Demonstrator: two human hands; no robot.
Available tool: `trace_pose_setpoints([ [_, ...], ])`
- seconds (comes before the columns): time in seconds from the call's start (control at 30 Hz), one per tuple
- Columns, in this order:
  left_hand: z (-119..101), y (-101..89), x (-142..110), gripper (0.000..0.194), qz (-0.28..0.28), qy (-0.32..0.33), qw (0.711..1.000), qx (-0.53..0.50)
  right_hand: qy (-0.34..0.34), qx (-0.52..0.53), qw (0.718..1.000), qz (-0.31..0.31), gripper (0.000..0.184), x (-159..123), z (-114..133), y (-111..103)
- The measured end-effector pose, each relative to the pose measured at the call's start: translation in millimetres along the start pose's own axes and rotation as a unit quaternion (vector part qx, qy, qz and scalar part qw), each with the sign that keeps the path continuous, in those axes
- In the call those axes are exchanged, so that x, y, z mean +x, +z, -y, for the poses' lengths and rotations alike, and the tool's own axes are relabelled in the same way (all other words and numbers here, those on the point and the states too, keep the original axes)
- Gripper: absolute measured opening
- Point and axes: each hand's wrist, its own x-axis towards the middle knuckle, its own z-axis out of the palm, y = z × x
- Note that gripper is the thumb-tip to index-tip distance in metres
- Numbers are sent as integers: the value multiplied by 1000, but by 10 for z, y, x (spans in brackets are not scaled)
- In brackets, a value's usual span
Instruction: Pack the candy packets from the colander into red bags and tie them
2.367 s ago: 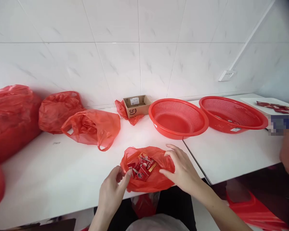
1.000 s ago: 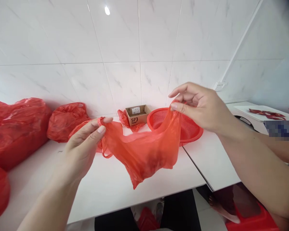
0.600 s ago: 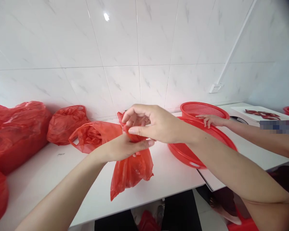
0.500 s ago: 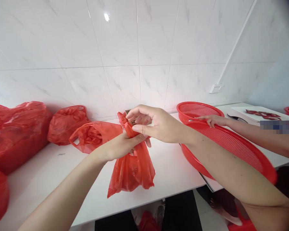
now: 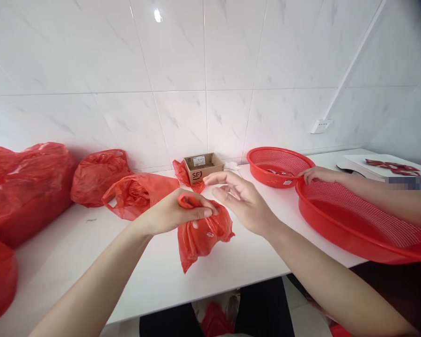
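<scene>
Head view: left hand [image 5: 180,213] pinching the gathered neck of a red bag [image 5: 206,236] above the table [image 5: 133,276].
The right hand [image 5: 243,199], fingers spread, hovers just beside it, holding nothing; behind stand a box [image 5: 204,169] and, rightward, two baskets, the nearer [image 5: 351,229] gripped by another person's hand [image 5: 314,175].

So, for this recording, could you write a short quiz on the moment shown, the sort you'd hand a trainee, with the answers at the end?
1. Which has its fingers closed on a bag?
A) the left hand
B) the right hand
C) neither

2. True or false: another person's hand is on the rim of a basket.

3. Fill in: the two large letters on the front of the box are ____.

Key: 1: A; 2: true; 3: SF.
</scene>
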Motion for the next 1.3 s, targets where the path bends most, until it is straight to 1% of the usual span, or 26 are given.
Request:
trace_pose_setpoints([
  [0.03,13,17,6,13,0,3,1000,28,29,8,1000,0,21,18,-101,28],
  [0.07,37,41,14,15,-14,8,998,64,61,11,998,11,25,35,-208,53],
  [0.1,70,72,24,18,-44,16,993,111,88,9,996,26,28,50,-314,75],
  [0.17,154,144,49,26,-139,37,965,217,123,4,991,45,31,70,-483,107],
  [0.23,243,211,74,32,-233,74,922,301,132,27,989,57,33,76,-572,126],
  [0.27,283,234,86,34,-266,101,903,321,128,50,988,68,33,77,-586,130],
  [0.3,317,249,96,35,-287,131,892,325,120,76,987,81,32,76,-584,130],
  [0.33,347,253,102,34,-295,156,887,318,109,95,985,92,29,73,-571,125],
  [0.37,374,248,103,32,-292,173,890,304,97,106,985,97,25,70,-553,113],
  [0.4,401,236,98,30,-286,175,897,289,89,108,986,96,23,65,-536,92],
  [0.43,431,221,83,29,-277,164,905,278,86,101,987,91,24,59,-527,62],
  [0.5,502,197,20,31,-260,118,916,281,92,75,990,72,28,46,-558,-24],
  [0.57,585,202,-94,35,-246,70,918,304,113,46,992,44,28,36,-684,-135],
  [0.63,663,245,-248,34,-215,48,925,309,153,14,988,11,27,35,-909,-239],
  [0.67,695,277,-329,33,-193,43,934,297,175,-1,985,-7,27,35,-1044,-277],
  [0.77,770,374,-527,32,-131,12,970,203,227,-23,973,-38,25,37,-1421,-300],
  [0.83,814,409,-575,32,-126,-15,987,94,249,-18,968,-32,24,38,-1557,-247],
  [0.87,837,415,-567,33,-137,-12,990,26,256,-14,966,-29,25,40,-1574,-210],
  [0.9,863,415,-539,37,-151,2,987,-47,256,-10,966,-27,25,44,-1559,-174],
  [0.97,915,408,-439,44,-186,32,964,-184,244,-5,969,-32,27,58,-1441,-112],
  [1.0,937,408,-374,46,-204,30,950,-234,231,-2,972,-35,27,67,-1349,-88],
  [1.03,954,414,-307,46,-216,12,940,-263,211,4,977,-31,27,77,-1245,-67],
  [1.1,961,456,-180,41,-218,-46,937,-268,155,18,988,-3,26,94,-1032,-20],
  [1.17,935,529,-82,37,-180,-87,948,-249,100,21,994,38,24,103,-863,42],
  [1.23,895,608,-22,34,-134,-96,955,-245,75,4,995,59,24,97,-782,113],
  [1.3,873,662,6,29,-121,-88,955,-256,69,-23,996,59,25,70,-788,173],
])
